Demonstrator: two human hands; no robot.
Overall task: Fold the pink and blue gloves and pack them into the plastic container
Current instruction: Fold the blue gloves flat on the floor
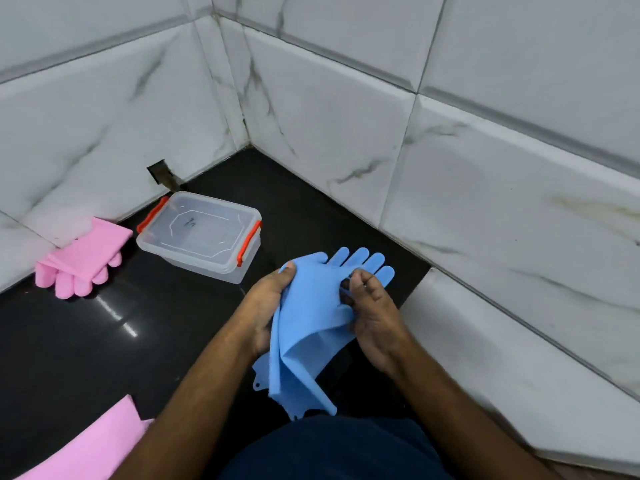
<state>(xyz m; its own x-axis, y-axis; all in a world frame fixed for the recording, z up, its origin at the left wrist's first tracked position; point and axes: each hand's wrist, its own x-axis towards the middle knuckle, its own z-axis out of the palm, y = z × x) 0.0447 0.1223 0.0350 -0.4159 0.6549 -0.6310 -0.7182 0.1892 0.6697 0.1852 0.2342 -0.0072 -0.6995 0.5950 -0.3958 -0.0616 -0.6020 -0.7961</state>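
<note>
While both hands grip it, blue glove [311, 317] is held above the black surface [104, 341].
Left hand [266, 306] clamps its edge; right hand [370, 313] pinches near the fingers. Lidded container [201, 233] beyond; pink gloves [83, 261] left.

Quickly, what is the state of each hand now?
Left hand: fingers curled around the blue gloves, holding them.
Right hand: fingers pinch the same blue gloves.
</note>
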